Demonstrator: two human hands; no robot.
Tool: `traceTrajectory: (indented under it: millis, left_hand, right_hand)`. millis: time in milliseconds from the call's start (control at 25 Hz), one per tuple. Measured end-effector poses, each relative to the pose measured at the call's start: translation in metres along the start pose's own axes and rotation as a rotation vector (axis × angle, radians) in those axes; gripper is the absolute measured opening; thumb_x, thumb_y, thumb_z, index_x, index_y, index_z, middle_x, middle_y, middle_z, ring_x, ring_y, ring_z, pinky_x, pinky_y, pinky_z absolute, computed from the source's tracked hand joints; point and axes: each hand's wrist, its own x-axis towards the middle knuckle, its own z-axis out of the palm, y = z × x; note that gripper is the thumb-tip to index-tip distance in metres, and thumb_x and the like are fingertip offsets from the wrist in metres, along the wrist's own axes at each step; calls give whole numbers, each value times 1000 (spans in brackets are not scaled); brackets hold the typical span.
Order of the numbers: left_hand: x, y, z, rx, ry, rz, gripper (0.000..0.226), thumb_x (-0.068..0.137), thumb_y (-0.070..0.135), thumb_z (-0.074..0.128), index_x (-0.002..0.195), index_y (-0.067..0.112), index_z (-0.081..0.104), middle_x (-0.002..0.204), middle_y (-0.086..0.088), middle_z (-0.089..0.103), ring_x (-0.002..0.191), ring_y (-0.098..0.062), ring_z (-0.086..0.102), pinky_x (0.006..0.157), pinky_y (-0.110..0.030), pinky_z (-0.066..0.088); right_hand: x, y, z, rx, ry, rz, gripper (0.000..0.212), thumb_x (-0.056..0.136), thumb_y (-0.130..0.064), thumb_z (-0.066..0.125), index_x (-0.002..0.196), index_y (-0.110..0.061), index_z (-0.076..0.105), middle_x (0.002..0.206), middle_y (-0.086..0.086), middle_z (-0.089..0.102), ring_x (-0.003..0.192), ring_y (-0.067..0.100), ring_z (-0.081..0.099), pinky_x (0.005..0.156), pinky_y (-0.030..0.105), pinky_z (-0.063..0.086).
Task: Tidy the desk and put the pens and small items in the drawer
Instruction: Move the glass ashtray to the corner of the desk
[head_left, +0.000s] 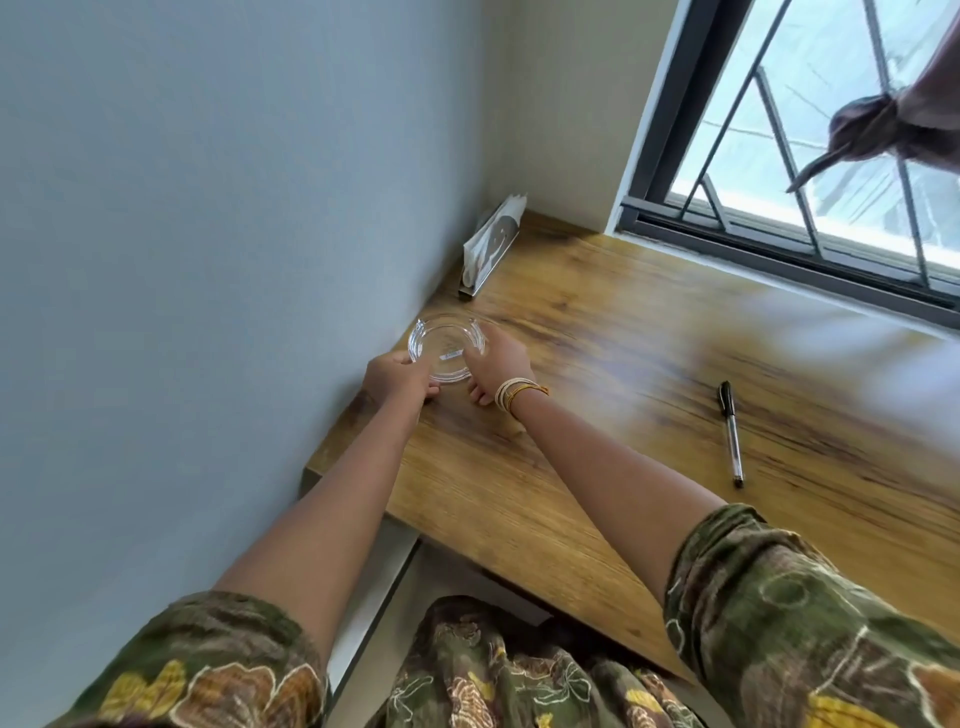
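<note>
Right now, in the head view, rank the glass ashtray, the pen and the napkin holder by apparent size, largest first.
1. Napkin holder, though it stands farthest away.
2. Glass ashtray, held between left hand and right hand.
3. Pen: long but thin, least area. It lies nearer the camera, so its length is flattered.

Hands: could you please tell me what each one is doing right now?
Left hand: grips the glass ashtray by its near-left rim.
Right hand: grips its right rim.
</note>
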Motion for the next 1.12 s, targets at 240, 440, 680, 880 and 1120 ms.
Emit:
traceTrajectory:
  millis: [240, 440, 680, 880, 1120]
  left_hand:
    - [-4, 0, 3, 45, 20, 56, 30, 83, 13, 61, 111, 8, 66, 73, -10, 71, 49, -19, 67, 57, -34, 61]
    - [-29, -5, 9, 176, 146, 219, 43, 77, 29, 66, 115, 14, 53, 117, -11, 55, 87, -29, 64, 73, -35, 52]
    - [-79, -19, 32, 353, 9, 735, 24, 85, 10, 57, 108, 6, 51, 115, -15, 51, 80, -20, 50, 63, -30, 39]
    - [-112, -30, 84, 415, -323, 860, 17, 85, 11, 57, 102, 9, 62, 104, -11, 57, 80, -25, 61, 67, -29, 45]
    - [-142, -47, 128, 605, -628, 843, 32, 87, 22, 58, 118, 15, 60, 121, -11, 57, 109, -29, 58, 92, -42, 49]
  right_hand:
    - [3, 2, -4, 8, -65, 25, 40, 94, -29, 42, 132, -17, 45, 71, 14, 72, 57, 24, 71, 55, 41, 61]
    - [-15, 13, -13, 80, -16, 71, 30, 96, -31, 42, 120, -15, 50, 73, 12, 70, 54, 23, 68, 47, 32, 58]
    - [-56, 54, -44, -122, 364, -31, 19, 83, -16, 51, 91, -9, 67, 78, 13, 70, 77, 30, 65, 72, 37, 54]
    - [-88, 87, -95, -120, 574, 91, 17, 82, -13, 55, 91, -9, 68, 83, 12, 72, 82, 27, 66, 69, 24, 44]
    - [-116, 135, -147, -336, 838, 342, 38, 79, -23, 59, 113, -7, 56, 115, 16, 55, 110, 34, 52, 90, 40, 44]
